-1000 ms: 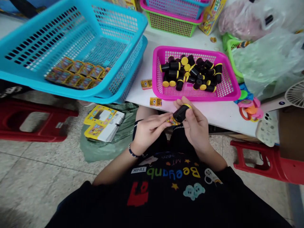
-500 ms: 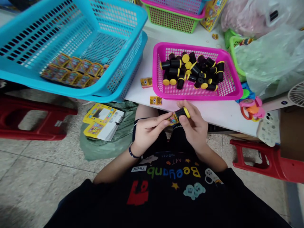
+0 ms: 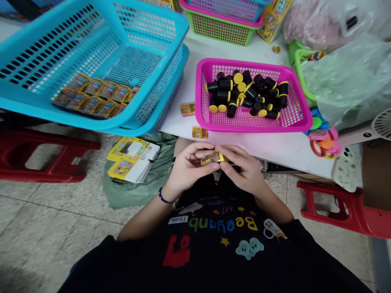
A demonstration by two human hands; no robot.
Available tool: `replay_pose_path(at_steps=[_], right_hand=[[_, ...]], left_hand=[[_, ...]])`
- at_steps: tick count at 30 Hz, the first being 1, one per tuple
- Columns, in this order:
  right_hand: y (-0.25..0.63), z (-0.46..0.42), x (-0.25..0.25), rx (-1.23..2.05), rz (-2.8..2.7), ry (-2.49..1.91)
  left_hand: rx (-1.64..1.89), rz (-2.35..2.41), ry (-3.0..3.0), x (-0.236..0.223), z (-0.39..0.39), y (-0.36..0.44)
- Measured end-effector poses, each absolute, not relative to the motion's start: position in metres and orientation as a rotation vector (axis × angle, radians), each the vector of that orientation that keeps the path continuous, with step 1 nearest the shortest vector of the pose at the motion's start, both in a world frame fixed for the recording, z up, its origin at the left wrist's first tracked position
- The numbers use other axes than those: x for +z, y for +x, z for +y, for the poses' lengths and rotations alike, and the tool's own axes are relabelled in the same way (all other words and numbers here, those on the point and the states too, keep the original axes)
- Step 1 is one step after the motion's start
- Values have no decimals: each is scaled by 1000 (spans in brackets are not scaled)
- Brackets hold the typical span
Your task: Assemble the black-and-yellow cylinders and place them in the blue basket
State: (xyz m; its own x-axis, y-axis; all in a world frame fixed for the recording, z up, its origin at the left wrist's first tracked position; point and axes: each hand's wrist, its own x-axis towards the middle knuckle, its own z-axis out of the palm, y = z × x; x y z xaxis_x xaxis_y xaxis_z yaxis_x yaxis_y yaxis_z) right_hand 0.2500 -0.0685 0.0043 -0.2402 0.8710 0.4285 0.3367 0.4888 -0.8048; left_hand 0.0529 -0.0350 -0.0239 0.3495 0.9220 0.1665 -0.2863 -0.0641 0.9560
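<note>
Between both hands, over my lap, is a small canister with a yellow cap and a yellow printed label showing round its side. My left hand is closed round the label end, with the thumb along the near side. At the capped end, my right hand pinches it with thumb and fingers. The fingers hide part of the canister. Just beyond is a pink basket with several black canisters with yellow caps. Left of it on the table lie a small yellow label stack and another yellow label.
Stacked blue baskets at the left hold several yellow printed pieces. Behind stand a green basket and a yellow box. Plastic bags, a fan and a phone are at right. Red stools flank me.
The canister has turned and its label now wraps the side, where black showed before. My left fingers have curled round it, and my right hand has shifted lower with its fingers over the cap.
</note>
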Motion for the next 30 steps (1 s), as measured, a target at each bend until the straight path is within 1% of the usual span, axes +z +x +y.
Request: replay_pose_path(at_steps=[6, 8, 10, 12, 16, 19, 21, 24, 30], right_hand=[[251, -64, -14, 939, -1508, -1027], [250, -64, -20, 904, -1468, -1011], [250, -65, -23, 742, -1549, -980], [250, -65, -25, 551, -1701, -950], [243, -58, -30, 285, -1930, -931], [236, -57, -29, 29, -1932, -947], [234, -61, -28, -68, -1917, -944], [236, -64, -28, -135, -1908, -934], [247, -62, -27, -459, -1831, -813]], left_hand=[[1240, 827, 1631, -15, -41, 54], [1257, 883, 1812, -13, -43, 54], [1261, 922, 1928, -14, -44, 54], [1263, 959, 1925, -16, -43, 53], [1264, 1019, 1579, -21, -32, 55], [1248, 877, 1272, -17, -30, 62], [1237, 784, 1165, -16, -34, 68], [1234, 708, 1071, -21, -41, 76], [1141, 528, 1031, -22, -44, 84]])
